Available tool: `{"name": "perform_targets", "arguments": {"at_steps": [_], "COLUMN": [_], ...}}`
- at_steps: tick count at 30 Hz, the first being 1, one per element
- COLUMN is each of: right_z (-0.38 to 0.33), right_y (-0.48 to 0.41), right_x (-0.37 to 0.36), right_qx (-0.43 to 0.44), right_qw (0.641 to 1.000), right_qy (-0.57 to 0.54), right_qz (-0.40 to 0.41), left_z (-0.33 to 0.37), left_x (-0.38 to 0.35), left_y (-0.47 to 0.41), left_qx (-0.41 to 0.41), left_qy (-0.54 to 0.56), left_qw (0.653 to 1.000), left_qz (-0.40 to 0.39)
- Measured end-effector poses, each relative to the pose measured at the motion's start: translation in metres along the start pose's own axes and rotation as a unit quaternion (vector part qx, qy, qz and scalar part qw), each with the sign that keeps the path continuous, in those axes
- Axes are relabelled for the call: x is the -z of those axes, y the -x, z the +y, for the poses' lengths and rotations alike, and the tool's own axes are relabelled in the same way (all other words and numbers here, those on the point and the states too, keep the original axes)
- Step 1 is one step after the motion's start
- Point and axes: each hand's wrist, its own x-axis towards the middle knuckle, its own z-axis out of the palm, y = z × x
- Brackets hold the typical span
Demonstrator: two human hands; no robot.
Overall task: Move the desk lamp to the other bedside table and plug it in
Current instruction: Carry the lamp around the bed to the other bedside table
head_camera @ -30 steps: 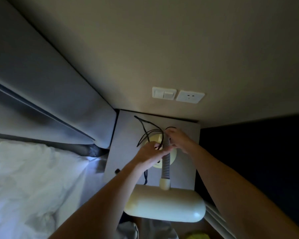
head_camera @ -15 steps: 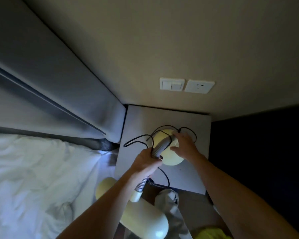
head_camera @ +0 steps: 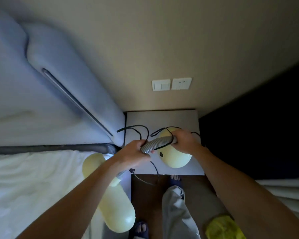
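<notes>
Fingers of the left hand [head_camera: 136,153] and right hand [head_camera: 184,141] wrap the lamp [head_camera: 175,155] neck, its base just under them, over the worktop [head_camera: 162,118]. Lift-off seems underway; next, gather the loose cord [head_camera: 136,129].

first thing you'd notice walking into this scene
Both hands grip the desk lamp's grey flexible neck above the white bedside table: left hand at its lower end, right hand near the pale yellow base. The lamp's black cord loops loose around them, and the wall socket above sits empty.
</notes>
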Motion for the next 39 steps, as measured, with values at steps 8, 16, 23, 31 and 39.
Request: {"name": "perform_targets", "arguments": {"at_steps": [8, 16, 23, 31, 39], "right_z": [-0.064, -0.096, -0.088, -0.129, -0.198], "right_y": [0.192, 0.423, 0.646, 0.877, 1.111], "right_x": [0.045, 0.043, -0.008, -0.097, -0.227], "right_qx": [-0.116, -0.315, -0.47, -0.604, -0.675], "right_qw": [0.988, 0.925, 0.829, 0.733, 0.652], "right_qy": [0.019, -0.028, -0.044, -0.054, -0.059], "right_qz": [0.098, 0.21, 0.299, 0.308, 0.341], "left_z": [0.018, 0.084, 0.135, 0.128, 0.053], "left_x": [-0.006, -0.102, -0.26, -0.433, -0.611], "left_y": [0.114, 0.207, 0.313, 0.456, 0.649], "left_qx": [-0.18, -0.338, -0.462, -0.554, -0.6], "left_qy": [-0.145, -0.242, -0.362, -0.414, -0.445], "left_qw": [0.972, 0.905, 0.78, 0.644, 0.529], "left_qz": [-0.04, -0.095, -0.215, -0.327, -0.403]}}
